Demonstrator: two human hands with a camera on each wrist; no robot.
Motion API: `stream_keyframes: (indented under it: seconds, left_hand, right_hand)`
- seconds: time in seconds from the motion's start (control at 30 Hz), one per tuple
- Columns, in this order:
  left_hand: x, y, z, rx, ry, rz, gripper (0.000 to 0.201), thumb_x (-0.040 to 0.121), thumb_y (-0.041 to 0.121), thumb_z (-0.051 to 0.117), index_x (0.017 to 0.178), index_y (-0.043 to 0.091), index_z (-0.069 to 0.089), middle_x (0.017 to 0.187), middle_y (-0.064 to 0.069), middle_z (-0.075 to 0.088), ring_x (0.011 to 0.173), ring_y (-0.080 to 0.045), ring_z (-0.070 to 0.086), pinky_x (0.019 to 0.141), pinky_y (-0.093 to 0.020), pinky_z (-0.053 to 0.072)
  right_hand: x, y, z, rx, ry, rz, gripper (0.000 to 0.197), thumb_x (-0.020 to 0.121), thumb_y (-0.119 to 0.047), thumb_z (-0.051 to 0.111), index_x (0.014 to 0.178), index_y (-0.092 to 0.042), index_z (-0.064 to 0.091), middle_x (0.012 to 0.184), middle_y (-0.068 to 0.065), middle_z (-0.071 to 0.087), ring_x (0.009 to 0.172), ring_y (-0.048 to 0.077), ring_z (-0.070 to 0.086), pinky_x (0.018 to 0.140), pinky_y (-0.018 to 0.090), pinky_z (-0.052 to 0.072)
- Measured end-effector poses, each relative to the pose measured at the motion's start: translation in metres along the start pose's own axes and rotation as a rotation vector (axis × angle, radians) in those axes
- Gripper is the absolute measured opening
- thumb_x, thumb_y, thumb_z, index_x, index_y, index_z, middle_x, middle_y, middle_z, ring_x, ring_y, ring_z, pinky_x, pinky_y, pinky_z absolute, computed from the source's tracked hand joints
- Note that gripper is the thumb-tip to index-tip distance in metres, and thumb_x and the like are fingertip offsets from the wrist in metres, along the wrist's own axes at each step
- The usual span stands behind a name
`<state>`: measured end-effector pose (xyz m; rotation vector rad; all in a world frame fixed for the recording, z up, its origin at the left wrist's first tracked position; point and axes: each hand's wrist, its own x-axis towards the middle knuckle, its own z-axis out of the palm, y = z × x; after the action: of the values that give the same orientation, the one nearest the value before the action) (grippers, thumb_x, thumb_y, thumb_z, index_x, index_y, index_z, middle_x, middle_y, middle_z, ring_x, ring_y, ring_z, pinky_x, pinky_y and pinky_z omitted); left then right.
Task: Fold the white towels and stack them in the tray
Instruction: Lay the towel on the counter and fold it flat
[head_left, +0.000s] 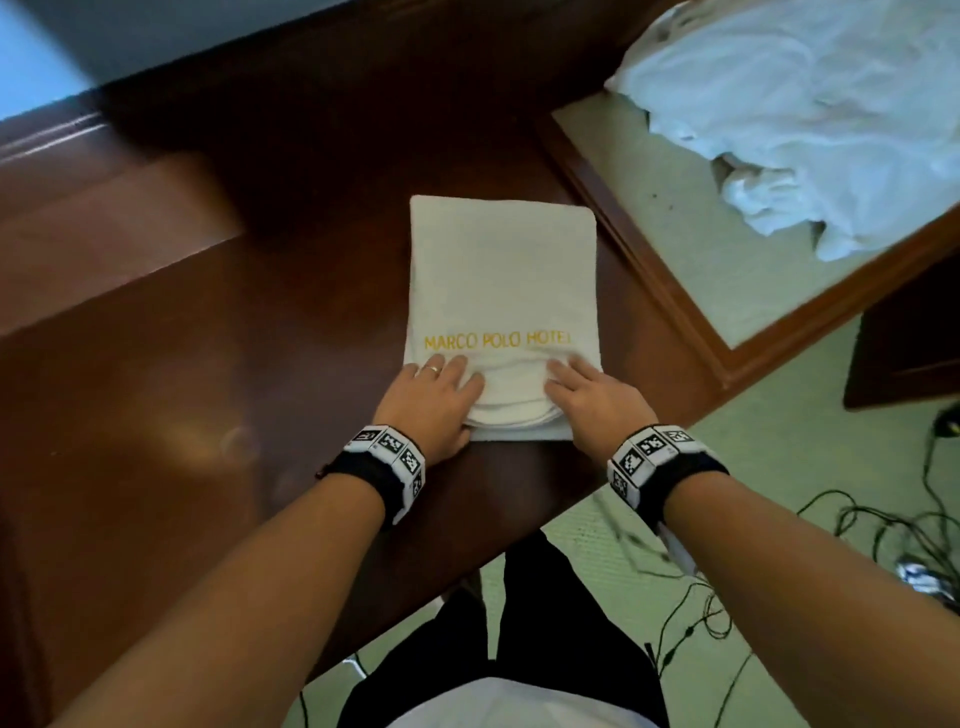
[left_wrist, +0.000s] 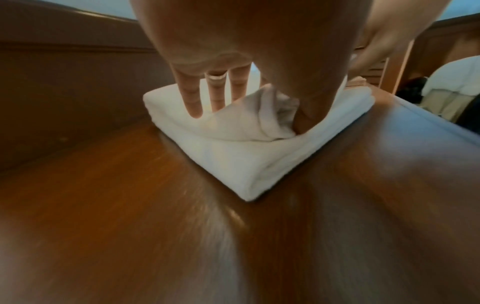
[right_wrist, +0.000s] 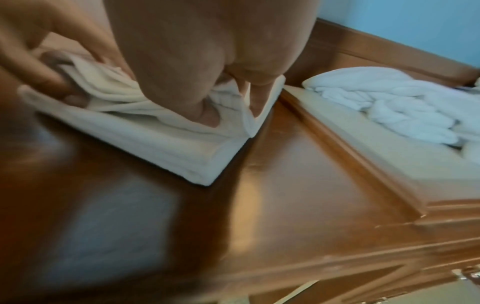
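**Midway through a fold, near edge of the towel lifted**

Here, in the centre of the head view, you have one white towel (head_left: 501, 291) lying on the dark, glossy wooden desk (head_left: 234, 415). It is already folded into a tall, neat rectangle, with "MARCO POLO HOTEL" stitched in yellow thread across its lower part. Your left hand (head_left: 434, 402) and right hand (head_left: 589, 405) sit at the towel's bottom edge, one at each corner. In both wrist views, the thumb is tucked under the upper layers and the fingers lie over them, so each grip is pinching the near edge of the towel and raising it slightly. By the look of it, you are about to fold that edge away from you.

At the upper right of the head view sits the tray (head_left: 691, 312), a shallow wooden frame with a pale base. A rumpled heap of white towels (head_left: 810, 114) lies in its far part; nothing folded is visible in it. So the task seems to be early: this towel needs its last fold and placing, and the heap remains.

The towel is thick, soft terry with rounded folded edges. The desk shines and reflects light. Black cables (head_left: 857, 545) trail on the pale green floor at lower right.
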<state>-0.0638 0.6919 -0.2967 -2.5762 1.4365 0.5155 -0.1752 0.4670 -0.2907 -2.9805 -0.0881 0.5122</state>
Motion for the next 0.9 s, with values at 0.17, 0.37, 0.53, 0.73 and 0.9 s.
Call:
stream_keyframes:
  seconds: [0.17, 0.37, 0.53, 0.73, 0.9]
  left_hand:
    - [0.020, 0.000, -0.034, -0.002, 0.119, 0.034, 0.020, 0.076, 0.017, 0.073, 0.092, 0.008, 0.067, 0.095, -0.012, 0.064, 0.080, -0.036, 0.063, 0.061, -0.040, 0.049]
    - [-0.007, -0.022, -0.031, 0.006, 0.480, -0.007, 0.021, 0.072, 0.016, 0.072, 0.088, 0.008, 0.062, 0.086, -0.013, 0.055, 0.069, -0.033, 0.053, 0.052, -0.038, 0.041]
    - [-0.019, -0.007, 0.013, -0.081, 0.304, -0.042, 0.034, 0.067, 0.014, 0.080, 0.093, 0.011, 0.058, 0.090, -0.010, 0.056, 0.073, -0.034, 0.055, 0.057, -0.041, 0.046]
    - [-0.030, -0.005, 0.013, -0.103, 0.314, -0.018, 0.019, 0.081, 0.018, 0.066, 0.098, 0.013, 0.058, 0.092, -0.009, 0.056, 0.077, -0.032, 0.053, 0.059, -0.040, 0.044]
    - [-0.027, -0.009, 0.011, -0.396, 0.054, -0.078, 0.042, 0.088, 0.057, 0.043, 0.100, 0.025, 0.067, 0.097, 0.005, 0.058, 0.085, -0.023, 0.056, 0.073, -0.041, 0.052]
  right_hand:
    - [0.014, 0.029, -0.028, 0.014, 0.029, 0.177, 0.028, 0.084, -0.002, 0.057, 0.111, -0.011, 0.060, 0.118, 0.008, 0.057, 0.112, 0.031, 0.055, 0.067, 0.037, 0.050]
    - [0.007, 0.030, -0.027, -0.070, 0.314, -0.004, 0.025, 0.062, -0.003, 0.063, 0.086, -0.008, 0.060, 0.088, 0.013, 0.056, 0.076, 0.034, 0.052, 0.059, 0.040, 0.043]
    - [-0.016, 0.030, 0.001, -0.094, 0.079, 0.033, 0.033, 0.066, -0.014, 0.073, 0.097, -0.013, 0.063, 0.098, 0.009, 0.056, 0.081, 0.032, 0.055, 0.063, 0.040, 0.048]
    - [-0.023, 0.036, 0.005, -0.050, 0.257, 0.005, 0.021, 0.067, -0.003, 0.071, 0.085, -0.008, 0.059, 0.085, 0.012, 0.056, 0.072, 0.033, 0.052, 0.059, 0.039, 0.043]
    - [-0.032, 0.032, 0.008, 0.007, 0.204, -0.035, 0.017, 0.076, -0.031, 0.055, 0.073, -0.014, 0.057, 0.074, 0.004, 0.054, 0.070, 0.030, 0.053, 0.064, 0.038, 0.039]
